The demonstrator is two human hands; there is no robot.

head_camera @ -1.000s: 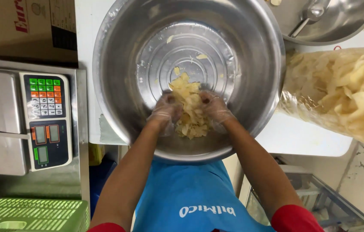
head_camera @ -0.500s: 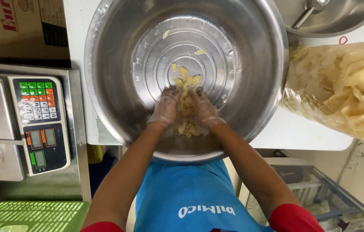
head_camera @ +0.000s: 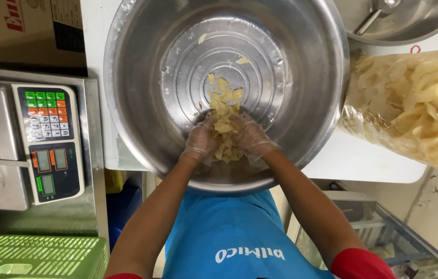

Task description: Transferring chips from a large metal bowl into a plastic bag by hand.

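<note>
My left hand (head_camera: 201,140) and right hand (head_camera: 250,137) wore thin, clear, crinkly plastic gloves, the bowl (head_camera: 141,77) was shiny ribbed steel, the chips (head_camera: 224,111) looked dry and matt, the bag (head_camera: 410,103) was glossy clear plastic, the scale (head_camera: 2,150) brushed metal, the crate (head_camera: 38,256) green plastic.

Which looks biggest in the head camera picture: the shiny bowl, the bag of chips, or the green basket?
1. Shiny bowl, clearly largest.
2. Bag of chips.
3. Green basket.
The bag and basket are both cut off by the edge, so their order is unsure.
</note>
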